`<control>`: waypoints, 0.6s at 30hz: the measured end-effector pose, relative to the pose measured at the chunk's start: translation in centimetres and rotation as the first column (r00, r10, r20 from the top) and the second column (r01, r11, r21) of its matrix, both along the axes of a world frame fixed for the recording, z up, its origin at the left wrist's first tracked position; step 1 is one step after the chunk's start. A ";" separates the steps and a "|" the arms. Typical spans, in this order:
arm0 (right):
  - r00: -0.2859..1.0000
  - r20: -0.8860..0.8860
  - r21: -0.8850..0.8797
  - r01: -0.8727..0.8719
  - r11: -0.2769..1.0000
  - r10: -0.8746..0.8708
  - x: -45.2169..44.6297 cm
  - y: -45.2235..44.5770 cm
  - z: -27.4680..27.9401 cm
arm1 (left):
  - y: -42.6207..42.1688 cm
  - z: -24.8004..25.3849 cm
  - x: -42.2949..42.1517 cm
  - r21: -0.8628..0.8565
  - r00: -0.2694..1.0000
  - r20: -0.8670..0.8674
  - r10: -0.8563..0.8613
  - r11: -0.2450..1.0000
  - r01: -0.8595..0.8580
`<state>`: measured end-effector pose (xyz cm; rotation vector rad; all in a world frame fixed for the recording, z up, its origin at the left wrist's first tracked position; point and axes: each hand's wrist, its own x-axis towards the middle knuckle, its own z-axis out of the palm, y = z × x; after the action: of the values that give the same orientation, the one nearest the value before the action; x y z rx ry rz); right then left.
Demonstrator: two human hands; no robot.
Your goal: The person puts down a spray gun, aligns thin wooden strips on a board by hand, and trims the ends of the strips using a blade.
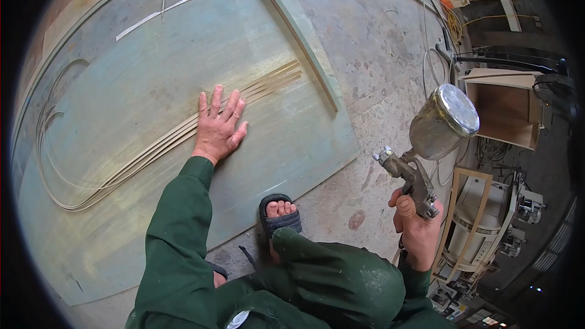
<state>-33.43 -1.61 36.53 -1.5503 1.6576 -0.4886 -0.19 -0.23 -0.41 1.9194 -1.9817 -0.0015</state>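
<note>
Under left hand [218, 128], thin strips [166, 145].

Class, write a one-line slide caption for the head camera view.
Left hand spread over thin strips on a greenish board; right hand holding a spray gun.

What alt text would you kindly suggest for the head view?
A person's right hand holds a spray gun with a cup, while the left hand rests, fingers spread, on thin strips that curve round at one end on a greenish board.

Single head-worn camera, close above hands [217, 131] [420, 231], facing forward and down; wide, dark-rimmed.
</note>
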 end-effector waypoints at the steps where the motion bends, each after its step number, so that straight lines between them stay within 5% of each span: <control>1: 1.000 0.000 -0.018 0.005 1.000 -0.005 -0.1 0.0 -0.1 | 0.0 0.0 0.0 -0.001 1.000 0.002 0.000 1.000 0.000; 18: 0.996 0.089 0.186 -0.021 0.982 0.004 2.1 1.0 0.6 | 0.0 0.0 0.1 0.010 1.000 0.010 -0.002 1.000 0.001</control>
<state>-31.31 -0.61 37.15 -1.3819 1.5785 -0.3779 -0.13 -0.22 -0.42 1.9278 -1.9931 -0.0030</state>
